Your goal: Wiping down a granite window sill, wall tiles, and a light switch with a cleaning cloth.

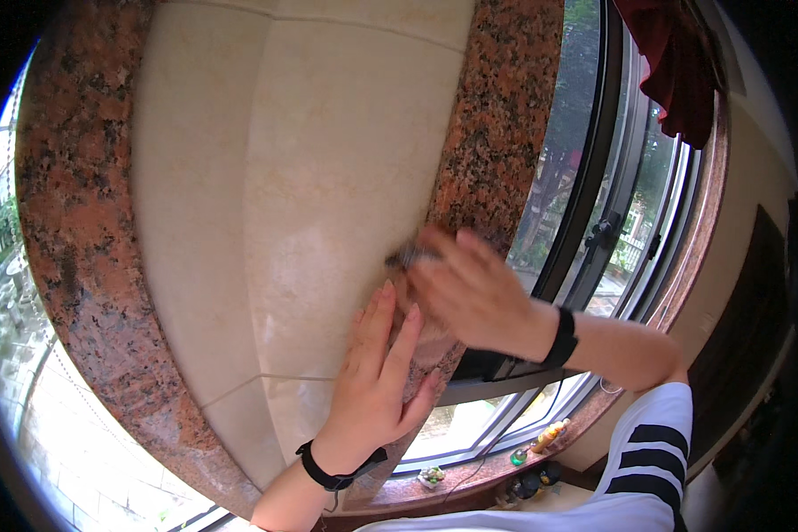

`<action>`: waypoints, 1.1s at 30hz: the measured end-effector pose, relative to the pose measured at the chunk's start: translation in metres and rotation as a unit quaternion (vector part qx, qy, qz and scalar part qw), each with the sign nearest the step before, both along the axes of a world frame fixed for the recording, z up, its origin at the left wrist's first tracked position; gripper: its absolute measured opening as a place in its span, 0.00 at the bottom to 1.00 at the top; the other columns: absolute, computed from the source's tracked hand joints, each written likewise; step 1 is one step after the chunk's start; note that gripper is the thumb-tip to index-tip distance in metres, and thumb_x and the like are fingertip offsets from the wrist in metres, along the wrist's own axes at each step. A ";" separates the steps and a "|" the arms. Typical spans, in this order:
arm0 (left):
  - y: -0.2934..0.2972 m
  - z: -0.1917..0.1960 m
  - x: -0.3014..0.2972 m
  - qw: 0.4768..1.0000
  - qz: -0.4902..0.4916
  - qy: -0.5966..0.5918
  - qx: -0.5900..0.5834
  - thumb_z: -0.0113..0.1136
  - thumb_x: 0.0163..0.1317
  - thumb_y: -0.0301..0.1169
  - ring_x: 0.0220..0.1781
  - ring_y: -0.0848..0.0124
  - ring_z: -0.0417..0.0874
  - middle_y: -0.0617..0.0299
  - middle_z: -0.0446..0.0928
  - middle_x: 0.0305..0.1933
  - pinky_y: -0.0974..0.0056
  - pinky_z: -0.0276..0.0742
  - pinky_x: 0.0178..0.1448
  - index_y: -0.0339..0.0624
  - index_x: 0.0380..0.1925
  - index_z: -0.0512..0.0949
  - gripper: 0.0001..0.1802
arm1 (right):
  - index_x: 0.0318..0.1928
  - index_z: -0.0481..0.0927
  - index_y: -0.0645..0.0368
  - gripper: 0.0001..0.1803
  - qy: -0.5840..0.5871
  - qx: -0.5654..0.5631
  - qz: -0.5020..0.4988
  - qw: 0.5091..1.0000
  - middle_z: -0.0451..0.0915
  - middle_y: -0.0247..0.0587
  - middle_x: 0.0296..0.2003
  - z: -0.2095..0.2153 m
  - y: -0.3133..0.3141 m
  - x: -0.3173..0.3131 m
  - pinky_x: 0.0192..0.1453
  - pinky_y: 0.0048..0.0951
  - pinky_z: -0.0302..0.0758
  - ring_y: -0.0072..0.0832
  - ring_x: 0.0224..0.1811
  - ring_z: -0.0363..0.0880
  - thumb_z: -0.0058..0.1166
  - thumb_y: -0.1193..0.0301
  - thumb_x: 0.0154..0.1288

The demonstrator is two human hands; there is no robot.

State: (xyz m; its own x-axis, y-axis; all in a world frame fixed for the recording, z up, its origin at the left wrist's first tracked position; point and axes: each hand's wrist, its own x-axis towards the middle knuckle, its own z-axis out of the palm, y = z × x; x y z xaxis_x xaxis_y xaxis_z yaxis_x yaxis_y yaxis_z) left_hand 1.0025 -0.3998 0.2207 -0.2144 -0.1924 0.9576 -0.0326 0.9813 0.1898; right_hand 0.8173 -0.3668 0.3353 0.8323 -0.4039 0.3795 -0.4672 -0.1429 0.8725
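My left hand (377, 368), with a black band (328, 470) on the wrist, rests on the wall where the cream tile (337, 177) meets the speckled red granite trim (496, 115). Its fingers are stretched out and point up the wall. Just above and to the right is my right hand (479, 293), blurred by motion and wearing another black band (560, 337). Its fingers curl toward the tile edge around a small dark thing (408, 257), too smeared to name. Beneath and between the hands lies a brownish flat patch (430, 341), partly hidden, whose kind I cannot tell.
A dark-framed sliding window (585, 204) stands right of the granite, with a dark red curtain (674, 71) at its top. Small ornaments (550, 434) sit on the sill (470, 496) below. Another granite strip (80, 222) borders the tile on the left, beside a bright outdoor view.
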 end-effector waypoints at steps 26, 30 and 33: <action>0.007 -0.141 0.032 0.982 0.120 -0.142 0.027 0.75 0.47 0.31 0.36 0.55 0.80 0.56 0.77 0.37 0.55 0.76 0.40 0.43 0.37 0.73 0.21 | 0.49 0.84 0.51 0.14 -0.136 0.132 0.058 0.980 0.79 0.30 0.51 -0.201 0.009 0.001 0.81 0.47 0.41 0.36 0.71 0.69 0.51 0.65 0.67; 0.011 -0.149 0.033 0.986 0.099 -0.114 0.074 0.76 0.47 0.34 0.40 0.54 0.81 0.53 0.78 0.42 0.54 0.78 0.42 0.42 0.44 0.71 0.27 | 0.57 0.83 0.53 0.20 -0.246 0.160 0.097 0.951 0.77 0.32 0.55 -0.210 0.021 0.004 0.80 0.52 0.45 0.40 0.69 0.71 0.56 0.67 0.64; 0.015 -0.155 0.030 0.986 0.077 -0.100 0.107 0.74 0.49 0.32 0.39 0.55 0.81 0.53 0.78 0.42 0.54 0.78 0.40 0.42 0.46 0.71 0.26 | 0.58 0.82 0.54 0.21 -0.303 0.176 0.115 0.930 0.76 0.35 0.59 -0.222 0.035 -0.004 0.78 0.56 0.51 0.44 0.66 0.72 0.58 0.66 0.64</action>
State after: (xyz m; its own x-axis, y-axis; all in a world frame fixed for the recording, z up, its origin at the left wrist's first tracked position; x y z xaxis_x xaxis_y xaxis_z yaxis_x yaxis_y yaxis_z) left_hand 1.0330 -0.3849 0.0661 -0.3473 -0.4300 0.8334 -0.2368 0.9001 0.3658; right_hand 0.8134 -0.3320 0.1132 0.5888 -0.4302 0.6843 -0.7793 -0.5267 0.3394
